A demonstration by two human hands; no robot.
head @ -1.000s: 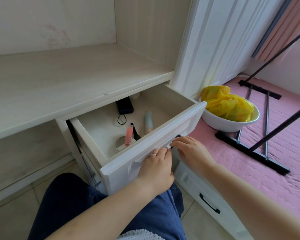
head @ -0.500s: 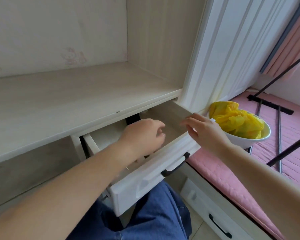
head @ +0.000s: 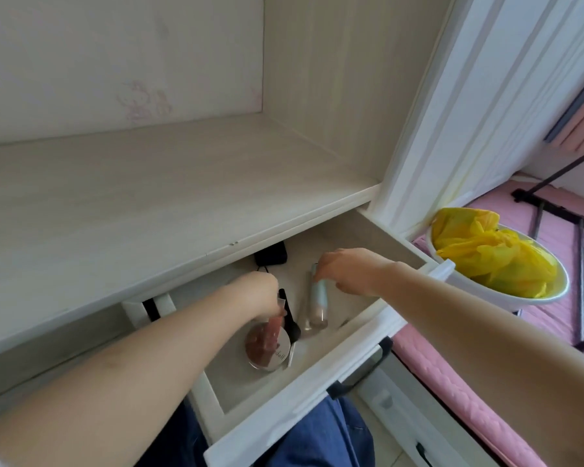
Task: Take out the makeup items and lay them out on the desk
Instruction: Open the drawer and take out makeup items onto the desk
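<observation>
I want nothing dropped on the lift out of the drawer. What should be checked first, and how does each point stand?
1. Drawer pulled open enough to lift things out: ok.
2. Left hand has a grip on the pink tube: ok, fingers curl round its top.
3. Right hand has a grip on the blue tube: cannot tell, fingers only meet its top end.
4. Desk has bare space to lay them: ok.
5. Round compact free of the pink tube: not ok, the tube overlaps it.

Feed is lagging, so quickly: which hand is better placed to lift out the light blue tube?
Right. The right hand already has its fingertips at the top end of the light blue tube. The left hand is busy holding the pink tube over the round compact.
</observation>
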